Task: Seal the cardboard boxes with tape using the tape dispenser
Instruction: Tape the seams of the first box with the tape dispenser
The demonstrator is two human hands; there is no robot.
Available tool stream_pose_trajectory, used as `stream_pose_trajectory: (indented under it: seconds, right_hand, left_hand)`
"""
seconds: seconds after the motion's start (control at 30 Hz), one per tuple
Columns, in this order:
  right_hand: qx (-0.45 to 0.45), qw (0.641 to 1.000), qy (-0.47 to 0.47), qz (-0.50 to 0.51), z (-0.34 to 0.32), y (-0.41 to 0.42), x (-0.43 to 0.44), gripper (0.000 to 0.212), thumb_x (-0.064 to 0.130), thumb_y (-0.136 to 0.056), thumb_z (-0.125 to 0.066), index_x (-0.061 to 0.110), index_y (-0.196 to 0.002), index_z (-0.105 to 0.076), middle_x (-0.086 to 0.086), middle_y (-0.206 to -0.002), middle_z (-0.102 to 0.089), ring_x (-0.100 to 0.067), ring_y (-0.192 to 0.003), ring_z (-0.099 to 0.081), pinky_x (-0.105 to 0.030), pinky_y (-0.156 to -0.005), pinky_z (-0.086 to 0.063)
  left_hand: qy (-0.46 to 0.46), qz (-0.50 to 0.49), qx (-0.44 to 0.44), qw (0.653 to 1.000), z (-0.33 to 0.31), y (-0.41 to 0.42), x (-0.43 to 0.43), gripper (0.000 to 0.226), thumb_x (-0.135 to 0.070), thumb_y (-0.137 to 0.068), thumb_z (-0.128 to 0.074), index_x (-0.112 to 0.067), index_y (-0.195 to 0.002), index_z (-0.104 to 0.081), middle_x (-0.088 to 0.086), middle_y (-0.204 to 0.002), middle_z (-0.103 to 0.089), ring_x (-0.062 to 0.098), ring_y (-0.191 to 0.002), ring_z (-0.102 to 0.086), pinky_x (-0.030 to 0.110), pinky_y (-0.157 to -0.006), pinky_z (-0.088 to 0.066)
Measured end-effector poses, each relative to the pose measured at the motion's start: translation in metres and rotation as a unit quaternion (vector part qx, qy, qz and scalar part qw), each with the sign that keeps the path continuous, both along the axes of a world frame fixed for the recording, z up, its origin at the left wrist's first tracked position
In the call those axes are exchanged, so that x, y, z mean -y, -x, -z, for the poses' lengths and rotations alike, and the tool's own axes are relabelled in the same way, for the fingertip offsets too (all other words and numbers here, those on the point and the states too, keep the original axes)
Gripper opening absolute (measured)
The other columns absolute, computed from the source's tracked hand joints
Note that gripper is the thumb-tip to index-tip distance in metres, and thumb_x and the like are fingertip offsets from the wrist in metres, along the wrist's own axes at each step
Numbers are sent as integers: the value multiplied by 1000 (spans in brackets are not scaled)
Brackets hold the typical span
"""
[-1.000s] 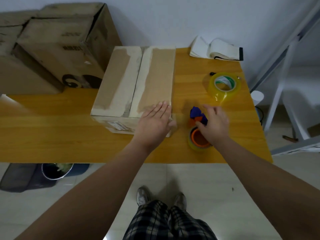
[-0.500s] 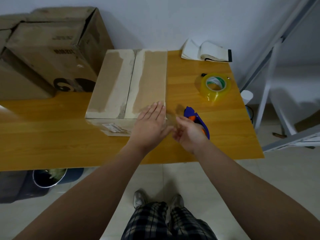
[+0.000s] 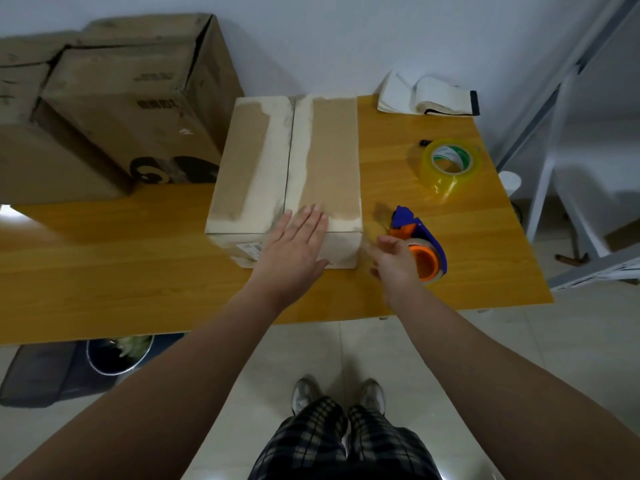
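A closed cardboard box with pale old tape marks along its centre seam stands on the wooden table. My left hand lies flat and open on the near edge of the box top, right of the seam. The tape dispenser, blue with an orange hub and a roll of clear tape, is tilted just right of the box's near right corner. My right hand, blurred by motion, grips the dispenser's left side, close to that corner.
A spare roll of yellowish clear tape and an open notebook lie at the back right. Large cardboard boxes fill the back left. A white metal frame stands to the right, and a bin sits under the table.
My right hand picked the dispenser up off the table, swung it toward the box, and now holds it tilted by the near right corner. My left hand slid slightly left along the box edge.
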State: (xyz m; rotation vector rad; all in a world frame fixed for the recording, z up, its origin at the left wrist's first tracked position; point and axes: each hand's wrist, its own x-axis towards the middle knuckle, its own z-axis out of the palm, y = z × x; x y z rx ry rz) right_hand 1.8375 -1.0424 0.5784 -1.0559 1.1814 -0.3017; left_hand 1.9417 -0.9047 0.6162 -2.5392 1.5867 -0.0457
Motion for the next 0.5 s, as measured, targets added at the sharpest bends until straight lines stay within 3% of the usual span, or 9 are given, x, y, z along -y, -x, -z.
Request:
stream_pose_trajectory:
  seconds: [0.07, 0.13, 0.2, 0.3, 0.4, 0.5]
  right_hand:
    - [40, 995, 87, 17, -9, 4, -1, 23, 20, -93, -57, 20, -116, -61, 5, -109, -64, -10, -100, -61, -26, -89, -50]
    - [140, 989, 34, -10, -22, 5, -8, 23, 31, -97, -49, 26, -114, -62, 15, -105, -66, 2, -99, -61, -16, -83, -50]
    - [201, 977, -21, -68, -23, 4, -21, 28, 41, -100, -37, 32, -113, -59, 19, -114, -63, 7, -106, -56, -13, -84, -45]
    - [234, 970, -56, -22, -20, 5, -35, 22, 30, -101, -36, 32, -109, -57, 17, -113, -62, 2, -109, -54, -17, -87, -44]
    - [149, 988, 23, 18, -22, 9, -29, 25, 2, -94, -48, 22, -93, -63, 6, -101, -66, -11, -101, -61, -21, -75, -55]
    - [42, 977, 180, -104, -22, 5, -13, 28, -7, -89, -54, 20, -86, -59, 1, -98, -63, -15, -96, -61, -17, -62, -55]
  left_hand:
    - [-3, 9, -2, 1000, -2, -4, -4, 70, -46, -98, -31, -10, -149, -1, 6, -158, -2, 17, -145, 4, 37, -114, 14]
    - [-11, 17, -2, 1000, -2, -8, -8, 70, -47, -98, -30, -11, -150, 2, 6, -158, 1, 16, -145, 6, 38, -114, 15]
    - [-20, 23, -5, 1000, -1, -10, -11, 72, -47, -98, -30, -12, -149, 5, 5, -158, 4, 16, -144, 8, 38, -113, 16]
    - [-24, 32, -10, 999, -2, -13, -12, 72, -46, -97, -31, -12, -149, 7, 5, -158, 6, 16, -144, 8, 39, -114, 16]
    - [-25, 43, -9, 999, -3, -16, -13, 73, -46, -97, -31, -11, -149, 8, 5, -158, 6, 16, -145, 7, 39, -113, 16]
    - [-21, 54, -15, 998, -3, -18, -13, 73, -46, -98, -31, -11, -149, 9, 5, -158, 7, 16, -145, 6, 37, -112, 16]
